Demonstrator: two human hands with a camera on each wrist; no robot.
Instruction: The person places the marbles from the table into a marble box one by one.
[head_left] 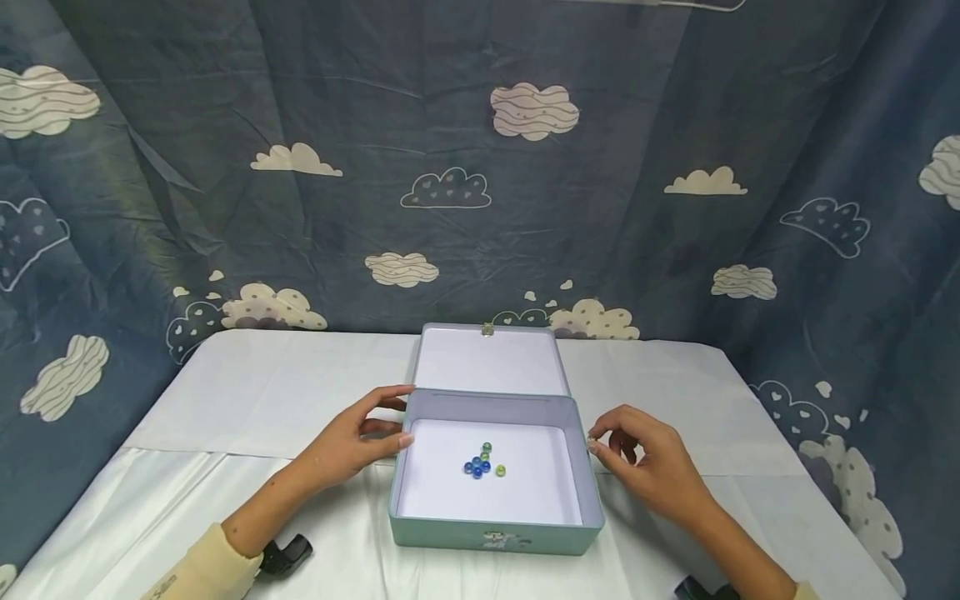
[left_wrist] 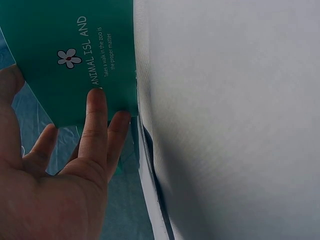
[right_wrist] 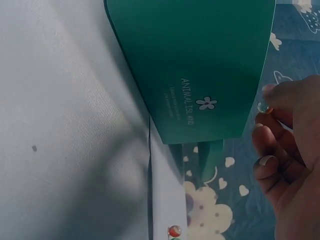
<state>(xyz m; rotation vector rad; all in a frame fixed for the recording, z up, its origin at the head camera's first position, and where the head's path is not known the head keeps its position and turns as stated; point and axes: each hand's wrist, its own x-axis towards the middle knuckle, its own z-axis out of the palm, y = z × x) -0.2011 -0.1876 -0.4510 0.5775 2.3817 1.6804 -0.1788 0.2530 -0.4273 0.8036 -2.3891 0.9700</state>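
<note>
A green tin box (head_left: 495, 533) with a pale lining stands in the head view, its hinged lid (head_left: 487, 358) raised behind it. Several blue marbles (head_left: 477, 472) and green marbles (head_left: 500, 471) lie on its floor. Beside the left wall, my left hand (head_left: 352, 442) rests its thumb at the rim; extended fingers (left_wrist: 95, 125) touch the printed outer side in the left wrist view. My right hand (head_left: 648, 458) is at the right rim. Between thumb and index finger it pinches a clear marble (right_wrist: 264, 107) with an orange tint, level with the box's top edge.
White cloth (head_left: 225, 392) covers the table. In the right wrist view, an orange-and-white marble (right_wrist: 174, 231) lies on the cloth, with part of a green one at the frame edge. A dark blue cloud-print curtain (head_left: 450, 242) hangs behind and at both sides.
</note>
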